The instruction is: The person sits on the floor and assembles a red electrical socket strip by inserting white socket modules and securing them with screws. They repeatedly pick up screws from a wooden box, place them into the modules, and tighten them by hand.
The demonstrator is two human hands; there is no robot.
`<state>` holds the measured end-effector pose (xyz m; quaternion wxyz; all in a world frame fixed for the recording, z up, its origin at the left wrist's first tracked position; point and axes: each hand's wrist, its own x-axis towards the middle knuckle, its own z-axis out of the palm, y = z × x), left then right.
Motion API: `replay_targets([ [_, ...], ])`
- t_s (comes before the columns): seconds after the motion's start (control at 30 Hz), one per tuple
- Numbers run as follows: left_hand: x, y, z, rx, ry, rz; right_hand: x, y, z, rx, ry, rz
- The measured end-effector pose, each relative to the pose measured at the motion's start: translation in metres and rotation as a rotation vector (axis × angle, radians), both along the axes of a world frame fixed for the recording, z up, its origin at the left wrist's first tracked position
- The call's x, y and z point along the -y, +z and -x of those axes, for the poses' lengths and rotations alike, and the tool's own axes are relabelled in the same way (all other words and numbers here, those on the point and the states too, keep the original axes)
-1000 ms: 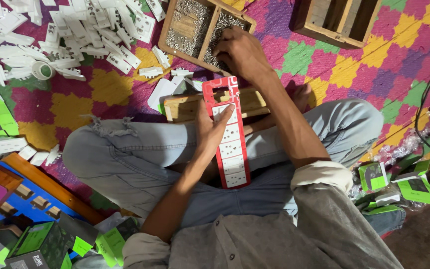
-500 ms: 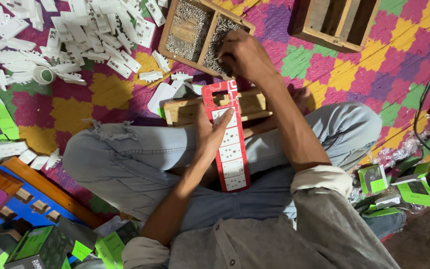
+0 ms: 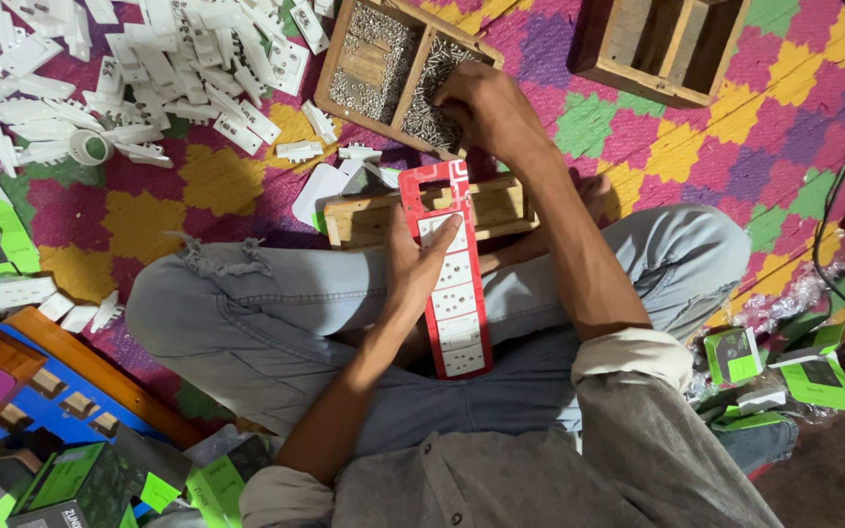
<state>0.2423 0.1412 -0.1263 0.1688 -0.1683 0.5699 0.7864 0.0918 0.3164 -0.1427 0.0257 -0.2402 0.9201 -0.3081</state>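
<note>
A long red extension board [image 3: 449,277] with several white sockets lies along my lap, its far end resting on a small wooden block [image 3: 501,207]. My left hand [image 3: 413,264] grips the board from its left side, thumb across a socket. My right hand [image 3: 486,110] reaches forward into the right compartment of a wooden tray [image 3: 344,73] filled with small metal screws, fingers curled down among them; I cannot see whether it holds any.
A heap of white plastic socket parts [image 3: 139,68] covers the patterned mat at top left. Another wooden box [image 3: 662,49] stands at top right. Green cartons [image 3: 784,367] lie right; green boxes [image 3: 80,484] and blue and orange boards [image 3: 61,386] left.
My right hand has shifted slightly within the screw compartment. The left hand and red board have stayed in place.
</note>
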Motion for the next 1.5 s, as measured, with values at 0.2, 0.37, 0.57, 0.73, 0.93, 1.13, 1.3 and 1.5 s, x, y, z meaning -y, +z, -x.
replay_targets([
  [0.2,0.002,0.000,-0.001,-0.086,-0.011,0.040,0.003,0.002,-0.005,-0.063,0.054,-0.063],
  [0.37,0.002,-0.005,-0.001,-0.129,-0.023,0.141,0.017,0.009,-0.007,-0.039,0.053,-0.084],
  [0.57,0.002,-0.011,-0.004,-0.161,-0.023,0.192,0.029,0.017,-0.010,-0.049,0.058,-0.068],
  [0.73,0.001,-0.014,-0.005,-0.112,-0.027,0.172,0.033,0.020,-0.011,-0.061,0.053,-0.083],
  [0.93,0.001,-0.007,-0.004,-0.075,-0.024,0.148,0.030,0.015,-0.009,-0.058,0.085,-0.019],
  [1.13,0.003,0.000,-0.006,-0.106,-0.027,0.080,0.010,0.022,-0.010,0.105,-0.094,0.155],
  [1.3,0.007,-0.005,-0.012,-0.096,-0.069,0.117,-0.009,0.045,-0.051,0.244,-0.304,0.556],
  [1.5,0.008,-0.012,-0.016,-0.185,-0.063,0.163,-0.002,0.076,-0.145,0.376,-0.483,0.499],
])
